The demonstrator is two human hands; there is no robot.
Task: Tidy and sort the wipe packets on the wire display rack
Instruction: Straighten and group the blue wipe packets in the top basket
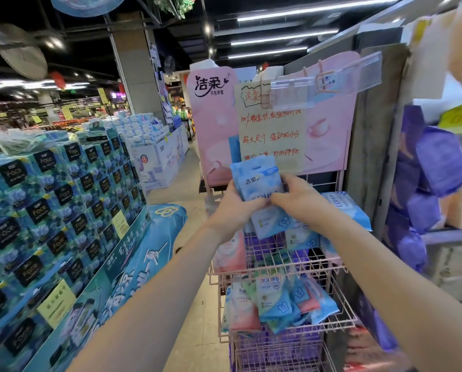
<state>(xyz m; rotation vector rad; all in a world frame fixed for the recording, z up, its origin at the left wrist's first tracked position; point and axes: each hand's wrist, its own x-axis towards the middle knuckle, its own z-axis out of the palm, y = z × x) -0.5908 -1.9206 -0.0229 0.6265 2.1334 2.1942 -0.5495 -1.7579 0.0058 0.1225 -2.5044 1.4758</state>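
Note:
A pink wire display rack (329, 267) stands in front of me with tiers of wipe packets. A light blue wipe packet (254, 177) is held upright above the top tier by both hands. My left hand (238, 208) grips its lower left edge and my right hand (298, 200) grips its right side. Under my hands lie more blue and white packets (272, 224) on the top tier. A larger blue pack (345, 208) rests at the tier's right. The lower tier holds several blue, pink and green packets (275, 302), loosely piled and tilted.
A pink brand board with a handwritten paper sign (270, 130) backs the rack. A tall stack of blue tissue boxes (63, 200) fills the left. Purple packs (436, 162) sit on shelving at the right. A tiled aisle (187, 183) runs between the stack and the rack.

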